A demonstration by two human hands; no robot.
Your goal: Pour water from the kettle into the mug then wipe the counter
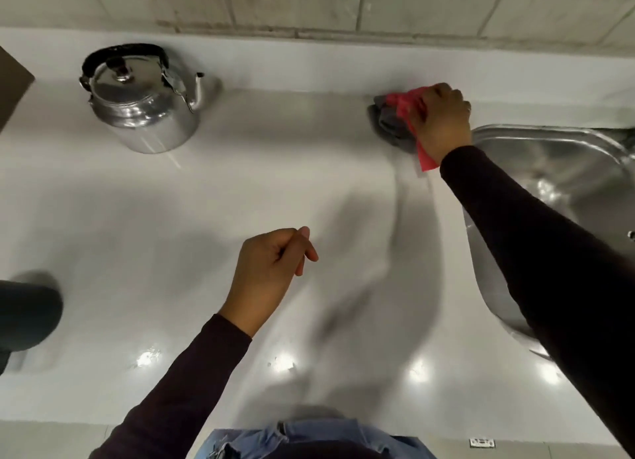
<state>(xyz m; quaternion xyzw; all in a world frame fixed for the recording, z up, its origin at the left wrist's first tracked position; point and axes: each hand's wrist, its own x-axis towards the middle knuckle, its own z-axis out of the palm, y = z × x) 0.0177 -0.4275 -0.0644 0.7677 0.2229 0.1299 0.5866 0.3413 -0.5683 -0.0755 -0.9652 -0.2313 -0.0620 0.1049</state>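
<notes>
A shiny steel kettle (142, 104) with a black handle stands on the white counter (240, 183) at the back left, its spout pointing right. My right hand (441, 121) is closed on a red and grey cloth (395, 118), pressing it on the counter at the back, just left of the sink. My left hand (271, 269) hovers over the counter's middle, fingers loosely curled, holding nothing. A dark rounded object (27, 316) at the left edge is cut off by the frame; I cannot tell whether it is the mug.
A steel sink (549, 169) is set into the counter on the right, under my right arm. A tiled wall (309, 8) runs along the back. A brown board corner (12, 80) shows at the far left. The counter's front edge lies close to my body.
</notes>
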